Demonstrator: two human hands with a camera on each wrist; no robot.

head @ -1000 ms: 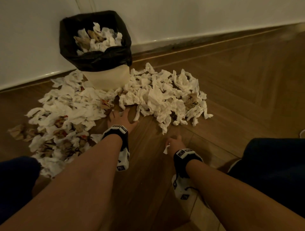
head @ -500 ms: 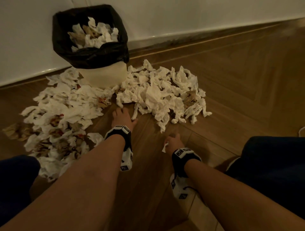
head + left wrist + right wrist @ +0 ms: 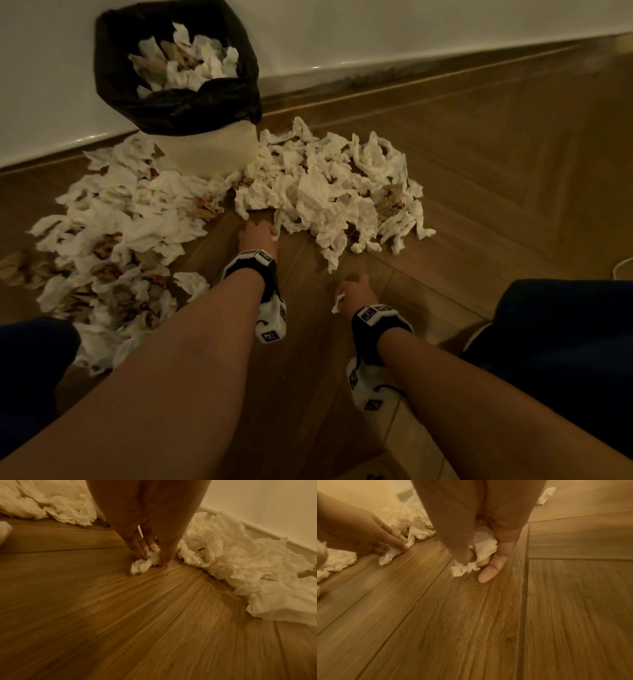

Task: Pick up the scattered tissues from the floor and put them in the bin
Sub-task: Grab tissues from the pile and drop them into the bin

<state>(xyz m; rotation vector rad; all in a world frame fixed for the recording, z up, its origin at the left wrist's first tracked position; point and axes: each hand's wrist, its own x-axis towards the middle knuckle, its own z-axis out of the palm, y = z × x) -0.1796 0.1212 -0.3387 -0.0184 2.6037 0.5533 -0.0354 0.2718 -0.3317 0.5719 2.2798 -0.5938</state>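
Head view is showing a wooden herringbone floor (image 3: 479, 192) running up to a white wall, with a pale bin (image 3: 210, 150) lined by a black bag (image 3: 178, 102) standing against the wall edge, already holding a mound of crumpled tissues. Two big drifts of tissue are lying on the floor in front of it: the left heap (image 3: 113, 233), white sheets mixed with brownish soiled ones, is spreading from the bin's foot toward the person's left knee, and the right heap (image 3: 339, 192) is touching the bin's right side and trailing toward open floor. Between the heaps, the left hand (image 3: 257, 234) is pinching a small tissue wad (image 3: 145, 562) against the boards, fingertips (image 3: 137, 550) and thumb closing on it, right at the near fringe of the right heap. Nearer the person, the right hand (image 3: 354, 293) is gripping a crumpled tissue (image 3: 482, 547) in its curled fingers, a tail of it poking out below. These tissues are looking feather-light, soft and compressible, likely tearing if tugged while snagged; bunching several into the palm should be holding better than fingertip pinches, and loose sheets may be drifting off on the way to the bin.
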